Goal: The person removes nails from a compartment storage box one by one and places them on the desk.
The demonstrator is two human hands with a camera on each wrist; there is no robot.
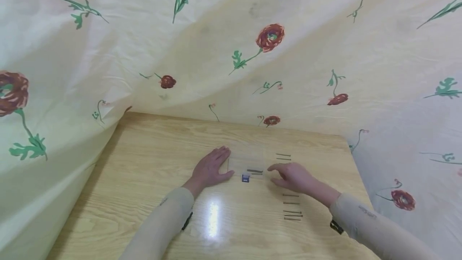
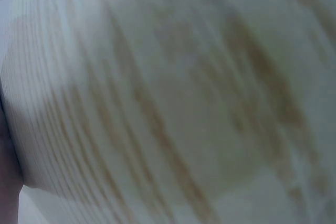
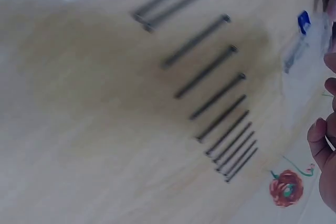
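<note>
A clear plastic bag (image 1: 245, 156) with a small blue piece (image 1: 245, 178) at its near edge lies flat on the table. A few dark nails (image 1: 254, 171) are at its near right part. My left hand (image 1: 210, 168) rests with spread fingers at the bag's left edge; only a sliver of it shows in the left wrist view. Beside the right edge is my right hand (image 1: 294, 176), its index finger and thumb extended toward the bag and nothing seen between them. Several nails (image 3: 205, 72) lie in a column under and around the right hand, some hidden in the head view.
The wood-grain table (image 1: 144, 163) meets a flowered cloth (image 1: 202, 43) at the back and both sides. Light glares off the tabletop in front of the bag. A dark strap (image 1: 336, 226) shows under the right sleeve.
</note>
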